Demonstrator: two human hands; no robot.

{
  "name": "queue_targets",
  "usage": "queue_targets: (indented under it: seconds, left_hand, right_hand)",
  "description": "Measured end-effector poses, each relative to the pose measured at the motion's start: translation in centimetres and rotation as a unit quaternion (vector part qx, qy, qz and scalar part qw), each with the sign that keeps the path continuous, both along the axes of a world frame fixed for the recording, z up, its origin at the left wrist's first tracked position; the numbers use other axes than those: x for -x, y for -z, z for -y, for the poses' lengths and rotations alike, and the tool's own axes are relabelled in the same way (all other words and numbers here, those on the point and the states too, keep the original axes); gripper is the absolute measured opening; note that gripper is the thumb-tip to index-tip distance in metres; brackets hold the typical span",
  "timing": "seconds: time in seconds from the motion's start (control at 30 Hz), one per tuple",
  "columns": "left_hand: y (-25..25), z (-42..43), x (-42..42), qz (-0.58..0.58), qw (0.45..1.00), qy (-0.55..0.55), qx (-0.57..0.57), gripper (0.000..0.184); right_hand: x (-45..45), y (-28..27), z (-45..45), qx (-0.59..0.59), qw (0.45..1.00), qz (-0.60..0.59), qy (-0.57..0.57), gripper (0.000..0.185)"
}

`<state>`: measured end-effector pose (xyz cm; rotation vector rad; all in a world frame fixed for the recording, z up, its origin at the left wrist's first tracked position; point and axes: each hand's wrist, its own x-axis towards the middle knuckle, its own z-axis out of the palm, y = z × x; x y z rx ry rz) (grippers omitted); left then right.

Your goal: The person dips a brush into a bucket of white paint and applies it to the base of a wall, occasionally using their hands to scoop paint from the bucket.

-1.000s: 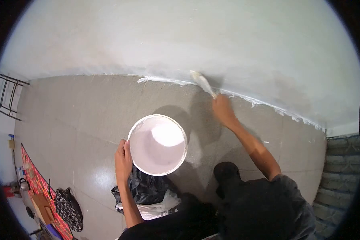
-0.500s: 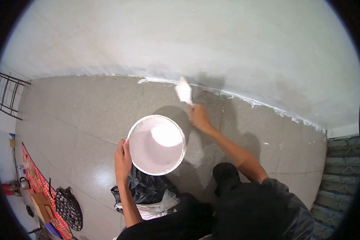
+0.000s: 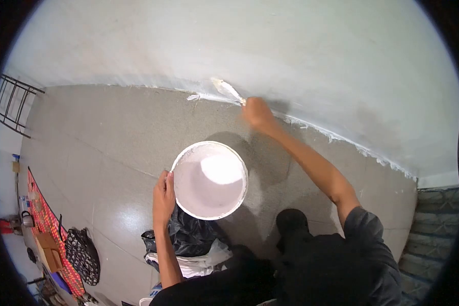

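My left hand point(image 3: 163, 200) grips the left rim of a round white bucket point(image 3: 209, 196), which holds pale whitish material with a bright patch of light on it. My right hand point(image 3: 258, 113), slightly blurred, is closed round the handle of a brush-like tool point(image 3: 227, 91) coated in white. The tool's tip points up and left against the lower part of the pale wall point(image 3: 270, 46). A ragged white strip point(image 3: 316, 126) runs along the joint between wall and floor, passing behind my right hand.
Black and white plastic bags point(image 3: 191, 237) lie on the grey tiled floor point(image 3: 102, 143) below the bucket. At the left are a black metal rack point(image 3: 15, 104), a red patterned mat point(image 3: 43, 214), a cardboard box point(image 3: 48, 252) and a patterned bag point(image 3: 81, 255). A slatted surface point(image 3: 433, 229) is at the right.
My right hand has moved left with the tool, dipping off the wall joint and rising back to it. The bucket and my left hand appear slightly farther right and higher.
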<state>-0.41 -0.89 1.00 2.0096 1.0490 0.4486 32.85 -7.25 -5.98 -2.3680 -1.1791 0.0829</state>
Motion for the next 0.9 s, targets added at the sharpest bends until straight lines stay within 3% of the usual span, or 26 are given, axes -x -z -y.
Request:
queue_targets:
  seconds: [0.07,0.13,0.2,0.33,0.43,0.6,0.83,0.9]
  left_hand:
    - [-0.3,0.2,0.0,0.001,1.000,0.003,0.002,0.036]
    - [0.0,-0.1,0.0,-0.004,1.000,0.011,-0.010,0.036]
    - [-0.2,-0.2,0.1,-0.008,1.000,0.008,-0.012,0.036]
    - [-0.4,0.1,0.1,0.008,1.000,0.002,-0.003,0.037]
    - [-0.1,0.1,0.1,0.005,1.000,-0.006,0.000,0.037]
    - [0.1,0.0,0.1,0.003,1.000,0.006,-0.016,0.036]
    - [-0.1,0.0,0.2,-0.004,1.000,0.001,-0.016,0.033]
    - [-0.2,0.1,0.2,0.000,1.000,-0.002,-0.009,0.034]
  right_hand:
    - [-1.3,0.4,2.1,0.026,0.998,0.028,-0.043,0.022]
    - [-1.7,1.4,4.1,0.054,0.995,-0.063,0.061,0.026]
    - [-1.1,1.7,7.6,0.003,0.996,-0.016,0.092,0.036]
    - [2.1,-1.3,13.5,0.017,0.964,-0.220,0.151,0.030]
    - [3.6,1.5,14.7,-0.069,0.920,-0.341,0.178,0.032]
    - [4.9,10.7,10.8,-0.125,0.926,-0.318,0.162,0.028]
    - [6.5,7.9,4.7,-0.119,0.971,-0.168,0.122,0.025]
    - [6.2,7.7,3.3,-0.067,0.968,-0.207,0.123,0.020]
